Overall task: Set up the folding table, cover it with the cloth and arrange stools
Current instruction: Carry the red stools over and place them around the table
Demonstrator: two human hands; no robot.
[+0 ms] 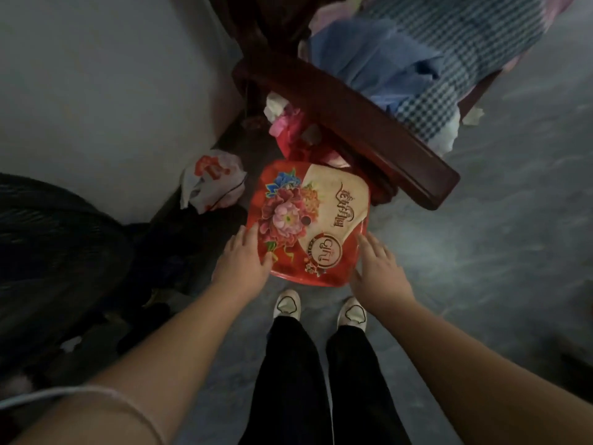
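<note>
A red plastic stool [308, 220] stands on the grey floor just ahead of my feet; from above I see its square seat, printed with flowers and a cream panel. My left hand [244, 261] grips the seat's near-left edge, thumb on top and fingers along the side. My right hand [378, 271] holds the near-right edge, fingers stretched along the rim. No folding table is in view. A blue-and-white checked cloth [449, 59] lies heaped on the furniture behind the stool.
A dark wooden armrest [369, 123] juts out just behind the stool, with pink and red bags [288, 126] beneath it. A crumpled white plastic bag [211, 181] lies by the wall [96, 91]. A black fan [48, 236] fills the left side. Open floor [497, 252] lies to the right.
</note>
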